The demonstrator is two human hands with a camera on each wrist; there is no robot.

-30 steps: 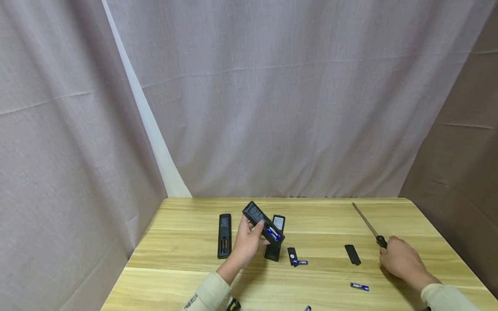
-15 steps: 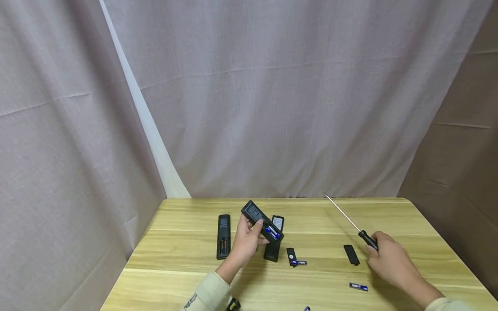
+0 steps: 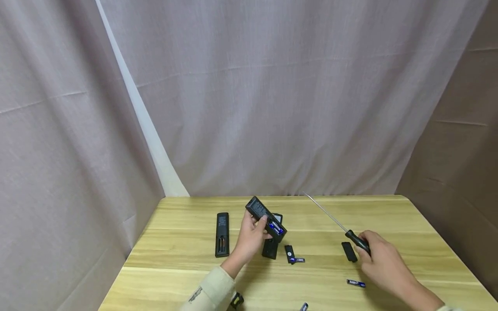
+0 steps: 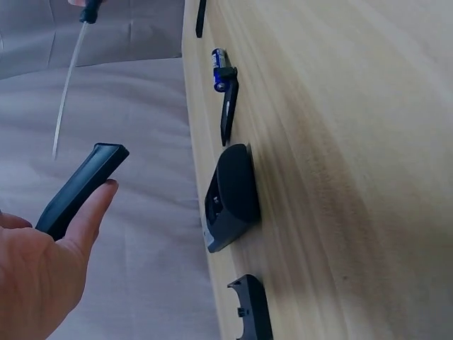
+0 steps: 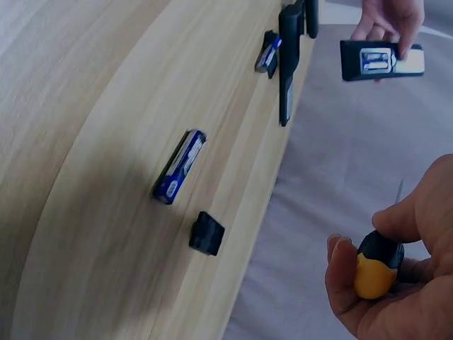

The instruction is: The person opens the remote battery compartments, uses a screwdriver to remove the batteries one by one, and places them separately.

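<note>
My left hand (image 3: 249, 235) grips a black remote control (image 3: 257, 209) above the table, its back turned up. Blue batteries (image 5: 375, 61) sit in its uncovered compartment, seen in the right wrist view. My right hand (image 3: 383, 263) holds a screwdriver (image 3: 357, 242) by its handle, which has a yellow end (image 5: 375, 278) in the right wrist view. The long shaft points away and to the left, apart from the remote. Partly hidden behind the held remote, a second remote (image 3: 270, 249) lies on the table. Another remote (image 3: 222, 229) lies further left, with batteries in its uncovered compartment.
A battery cover (image 3: 289, 252) with a blue battery (image 3: 298, 260) against it lies right of the left hand. Near the right hand are another cover (image 3: 349, 252) and a loose battery (image 3: 355, 283). A battery (image 3: 304, 306) and a yellow-black object (image 3: 237, 300) show at the front.
My right hand has lifted the screwdriver and brought it leftward, with the shaft's tip swinging left. The left hand and its remote have shifted only slightly.
</note>
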